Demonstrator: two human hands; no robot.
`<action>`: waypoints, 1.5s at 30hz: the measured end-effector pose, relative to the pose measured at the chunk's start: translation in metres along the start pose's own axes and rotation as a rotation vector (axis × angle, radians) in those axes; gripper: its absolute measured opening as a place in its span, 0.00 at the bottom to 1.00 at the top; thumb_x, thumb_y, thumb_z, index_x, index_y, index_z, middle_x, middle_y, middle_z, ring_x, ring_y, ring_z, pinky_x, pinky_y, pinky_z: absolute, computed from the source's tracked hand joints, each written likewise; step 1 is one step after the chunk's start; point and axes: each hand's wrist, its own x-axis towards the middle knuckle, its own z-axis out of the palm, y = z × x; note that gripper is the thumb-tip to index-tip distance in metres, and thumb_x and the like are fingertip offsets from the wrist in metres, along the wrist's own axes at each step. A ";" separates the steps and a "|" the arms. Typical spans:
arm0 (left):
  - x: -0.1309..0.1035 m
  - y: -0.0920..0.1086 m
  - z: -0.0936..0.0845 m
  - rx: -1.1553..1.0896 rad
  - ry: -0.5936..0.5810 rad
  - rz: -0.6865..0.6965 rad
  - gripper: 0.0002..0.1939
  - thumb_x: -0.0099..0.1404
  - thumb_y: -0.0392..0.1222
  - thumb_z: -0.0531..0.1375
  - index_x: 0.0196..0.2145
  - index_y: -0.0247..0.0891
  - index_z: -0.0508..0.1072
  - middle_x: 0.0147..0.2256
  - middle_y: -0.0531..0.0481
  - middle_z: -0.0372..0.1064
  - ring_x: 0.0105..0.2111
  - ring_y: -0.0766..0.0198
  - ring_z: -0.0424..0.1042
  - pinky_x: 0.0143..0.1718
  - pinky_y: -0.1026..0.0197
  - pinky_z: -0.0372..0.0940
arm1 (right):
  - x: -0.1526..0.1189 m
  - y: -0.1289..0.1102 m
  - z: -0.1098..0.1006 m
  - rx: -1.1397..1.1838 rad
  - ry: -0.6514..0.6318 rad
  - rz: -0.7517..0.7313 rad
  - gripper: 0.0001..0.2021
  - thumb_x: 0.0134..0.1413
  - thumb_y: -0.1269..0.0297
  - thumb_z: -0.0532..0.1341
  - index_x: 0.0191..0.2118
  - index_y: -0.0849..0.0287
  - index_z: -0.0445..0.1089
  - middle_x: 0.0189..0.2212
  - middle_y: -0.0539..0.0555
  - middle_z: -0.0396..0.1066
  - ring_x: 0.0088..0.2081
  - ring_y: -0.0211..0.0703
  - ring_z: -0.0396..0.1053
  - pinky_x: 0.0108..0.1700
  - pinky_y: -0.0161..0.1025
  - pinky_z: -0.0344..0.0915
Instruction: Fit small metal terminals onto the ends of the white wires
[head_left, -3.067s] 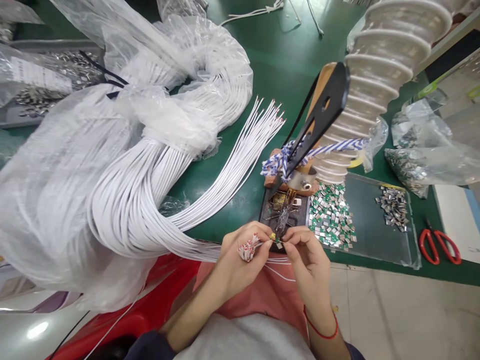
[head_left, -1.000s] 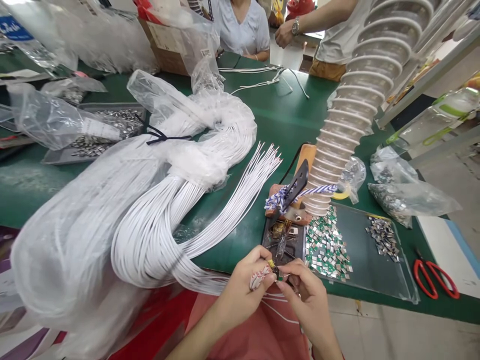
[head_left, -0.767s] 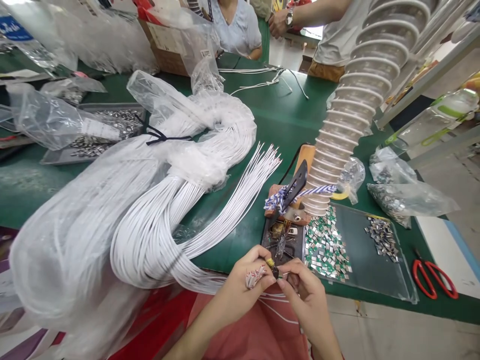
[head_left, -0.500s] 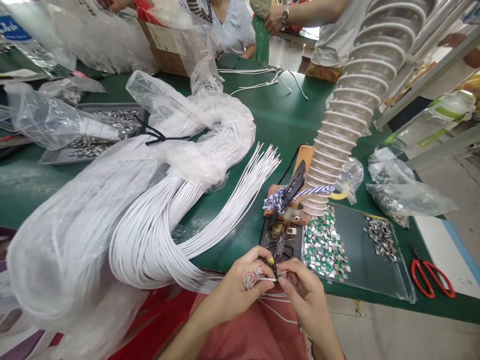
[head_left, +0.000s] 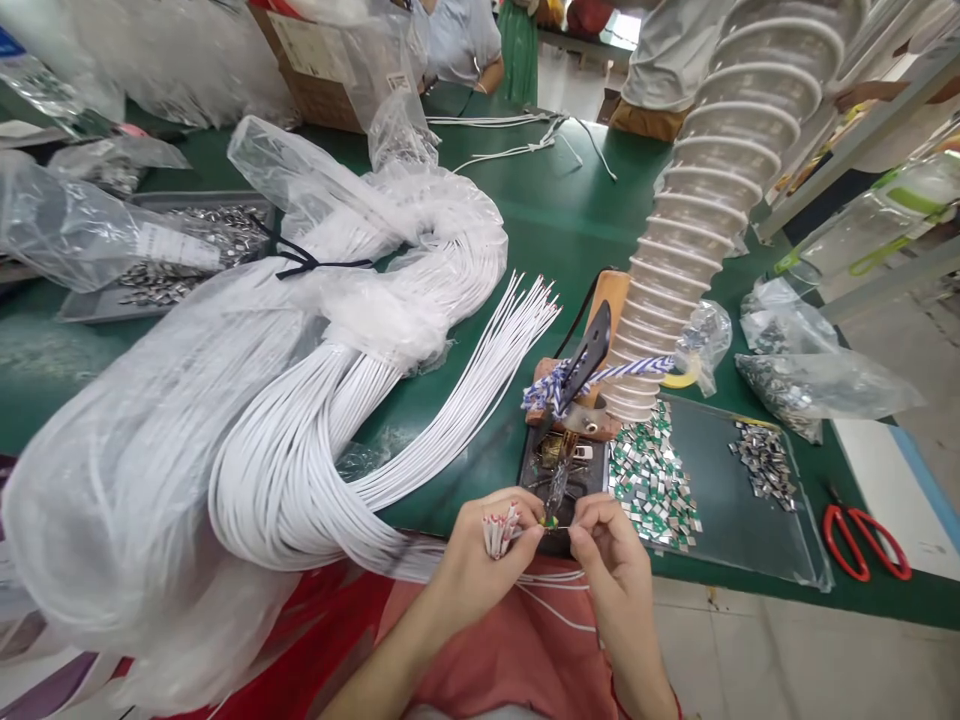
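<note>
My left hand (head_left: 491, 545) is closed round a small bunch of white cables (head_left: 498, 532) with red tips. Its thumb and forefinger pinch at a tiny yellow-green piece (head_left: 550, 522), whose kind I cannot make out. Facing it, my right hand (head_left: 611, 550) pinches a thin wire (head_left: 562, 529) that reaches toward that piece. Both pairs of fingertips are at the front of a dark tray (head_left: 531, 478). Just above them, a silvery rod (head_left: 558, 490) points down from a wooden stand (head_left: 606, 300) bound with blue-and-white cord (head_left: 634, 372).
A thick bundle of white cables (head_left: 277, 480) lies left, partly in plastic. Right of the stand, a clear-edged tray (head_left: 742, 545) holds small green boards (head_left: 652, 480) and metal connectors (head_left: 763, 462). Red-handled scissors (head_left: 862, 540) lie beyond. A ribbed hose (head_left: 697, 220) hangs over the table. People stand opposite.
My hands have moved slightly up toward the rod, their fingertips a little farther apart. The thin wire now shows between them. The whole view has shifted a little.
</note>
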 end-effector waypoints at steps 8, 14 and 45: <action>0.002 0.007 -0.002 -0.001 0.072 0.002 0.11 0.60 0.34 0.59 0.21 0.36 0.71 0.29 0.46 0.75 0.29 0.63 0.74 0.32 0.65 0.67 | -0.004 -0.001 0.010 -0.004 0.039 -0.026 0.06 0.62 0.67 0.66 0.32 0.55 0.72 0.34 0.52 0.74 0.38 0.41 0.74 0.39 0.34 0.72; 0.002 0.009 -0.003 -0.037 0.085 0.007 0.10 0.59 0.34 0.60 0.20 0.36 0.72 0.28 0.46 0.75 0.28 0.62 0.74 0.31 0.64 0.68 | -0.004 -0.008 0.012 0.025 0.059 -0.016 0.07 0.60 0.68 0.67 0.31 0.55 0.73 0.33 0.52 0.76 0.37 0.41 0.75 0.38 0.34 0.73; -0.003 0.009 0.001 -0.190 0.113 -0.100 0.09 0.60 0.35 0.62 0.22 0.36 0.71 0.31 0.46 0.74 0.32 0.60 0.74 0.36 0.61 0.68 | -0.008 -0.004 0.011 -0.079 -0.012 -0.035 0.05 0.63 0.69 0.64 0.34 0.54 0.72 0.37 0.54 0.74 0.41 0.43 0.73 0.42 0.36 0.72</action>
